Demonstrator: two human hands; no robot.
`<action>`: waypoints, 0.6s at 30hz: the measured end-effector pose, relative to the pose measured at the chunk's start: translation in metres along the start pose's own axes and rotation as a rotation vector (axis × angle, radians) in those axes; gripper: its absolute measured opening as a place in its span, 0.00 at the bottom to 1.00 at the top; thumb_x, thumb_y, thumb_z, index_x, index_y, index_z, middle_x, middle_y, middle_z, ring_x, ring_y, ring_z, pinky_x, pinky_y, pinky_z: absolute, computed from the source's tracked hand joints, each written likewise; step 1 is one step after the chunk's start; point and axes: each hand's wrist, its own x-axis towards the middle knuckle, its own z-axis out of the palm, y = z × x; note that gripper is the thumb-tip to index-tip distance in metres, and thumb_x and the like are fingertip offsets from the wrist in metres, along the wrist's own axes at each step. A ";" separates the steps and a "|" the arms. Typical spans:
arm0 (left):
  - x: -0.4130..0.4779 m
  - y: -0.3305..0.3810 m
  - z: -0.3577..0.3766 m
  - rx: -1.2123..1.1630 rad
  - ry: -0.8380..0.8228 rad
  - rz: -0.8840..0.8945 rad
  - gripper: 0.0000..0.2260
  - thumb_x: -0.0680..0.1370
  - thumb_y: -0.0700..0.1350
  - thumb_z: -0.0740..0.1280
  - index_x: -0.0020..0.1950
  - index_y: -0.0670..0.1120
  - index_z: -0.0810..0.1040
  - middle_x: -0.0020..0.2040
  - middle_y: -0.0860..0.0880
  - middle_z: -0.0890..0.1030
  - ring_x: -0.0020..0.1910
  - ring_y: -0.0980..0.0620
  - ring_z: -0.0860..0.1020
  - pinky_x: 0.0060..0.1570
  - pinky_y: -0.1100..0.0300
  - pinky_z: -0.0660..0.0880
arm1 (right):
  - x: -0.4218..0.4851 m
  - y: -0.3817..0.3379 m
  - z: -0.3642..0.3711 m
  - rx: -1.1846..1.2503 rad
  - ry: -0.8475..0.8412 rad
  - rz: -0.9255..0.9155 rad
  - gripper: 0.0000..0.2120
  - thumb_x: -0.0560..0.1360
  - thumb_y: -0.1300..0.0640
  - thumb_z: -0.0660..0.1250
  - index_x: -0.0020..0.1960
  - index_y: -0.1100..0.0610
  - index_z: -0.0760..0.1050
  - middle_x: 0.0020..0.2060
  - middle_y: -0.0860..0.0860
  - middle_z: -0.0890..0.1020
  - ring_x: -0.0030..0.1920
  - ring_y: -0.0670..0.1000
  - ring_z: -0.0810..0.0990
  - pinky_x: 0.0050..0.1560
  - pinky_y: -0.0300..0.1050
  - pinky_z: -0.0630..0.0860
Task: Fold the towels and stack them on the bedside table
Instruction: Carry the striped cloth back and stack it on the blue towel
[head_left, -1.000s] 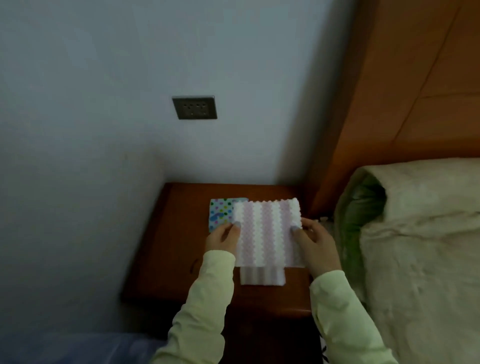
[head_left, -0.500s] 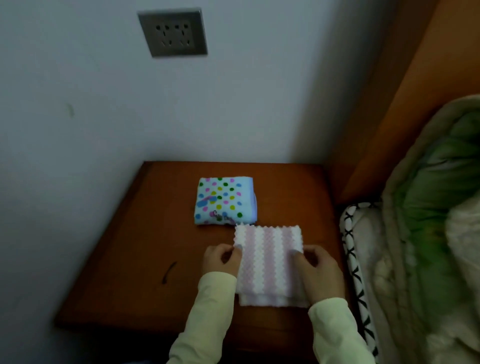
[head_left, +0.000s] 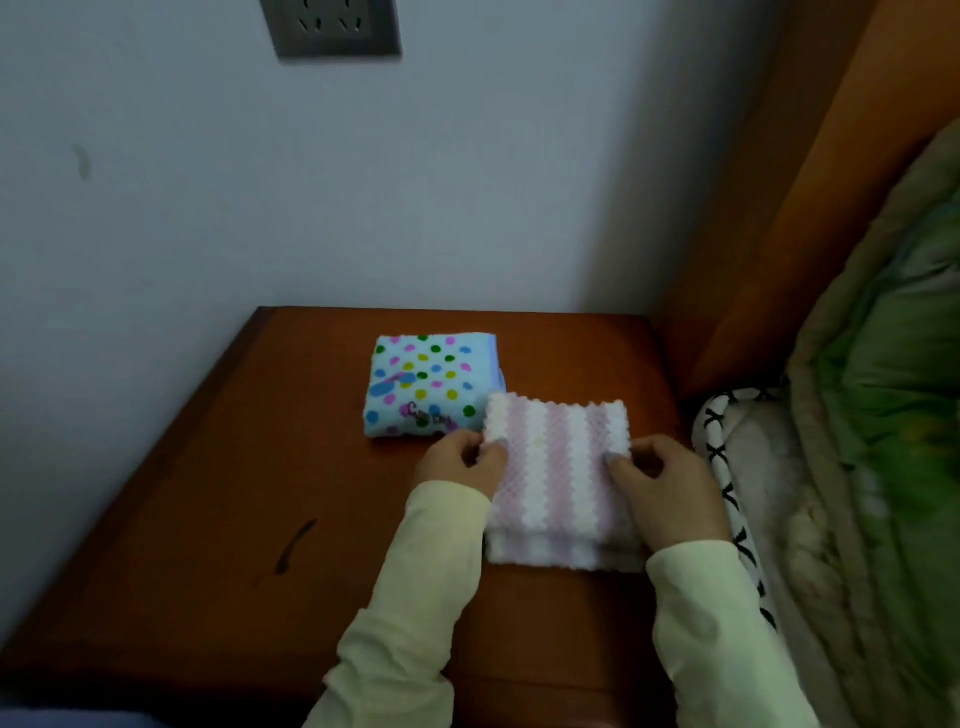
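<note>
A folded pink-and-white striped towel (head_left: 558, 467) is held just over the wooden bedside table (head_left: 208, 493), right of its middle. My left hand (head_left: 460, 462) pinches its left edge and my right hand (head_left: 667, 488) pinches its right edge, thumbs on top. Its lower layers show under the near edge. A folded light-blue towel with coloured dots (head_left: 428, 384) lies flat on the table just behind and to the left, its near right corner touching or slightly under the striped towel.
The table sits in a corner of grey walls, with a socket plate (head_left: 332, 26) above. A wooden headboard (head_left: 810, 182) and a bed with a green quilt (head_left: 883, 415) border the right side. A dark mark (head_left: 296, 545) is on the tabletop.
The view has dropped and closed in on the table. Both hands have brought the striped towel down toward the tabletop, uncovering the dotted towel behind it.
</note>
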 end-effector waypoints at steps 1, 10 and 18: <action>0.003 0.004 0.001 0.021 -0.016 0.012 0.05 0.77 0.47 0.63 0.47 0.46 0.74 0.38 0.52 0.73 0.46 0.49 0.72 0.45 0.62 0.65 | 0.004 0.000 0.000 -0.012 0.008 -0.003 0.08 0.74 0.57 0.65 0.51 0.59 0.76 0.43 0.53 0.76 0.45 0.52 0.73 0.46 0.41 0.65; 0.013 0.005 -0.014 0.142 0.232 0.217 0.12 0.77 0.45 0.62 0.57 0.42 0.77 0.56 0.45 0.80 0.57 0.45 0.76 0.51 0.60 0.69 | 0.012 0.005 0.001 0.001 0.062 -0.036 0.15 0.74 0.55 0.65 0.59 0.60 0.74 0.55 0.57 0.80 0.56 0.57 0.76 0.51 0.43 0.67; 0.052 -0.011 -0.022 0.878 0.102 0.428 0.27 0.78 0.43 0.60 0.74 0.56 0.54 0.76 0.52 0.56 0.76 0.49 0.53 0.73 0.50 0.52 | -0.009 -0.001 0.005 -0.076 0.074 -0.307 0.20 0.73 0.58 0.66 0.65 0.53 0.73 0.69 0.56 0.69 0.68 0.55 0.67 0.68 0.44 0.60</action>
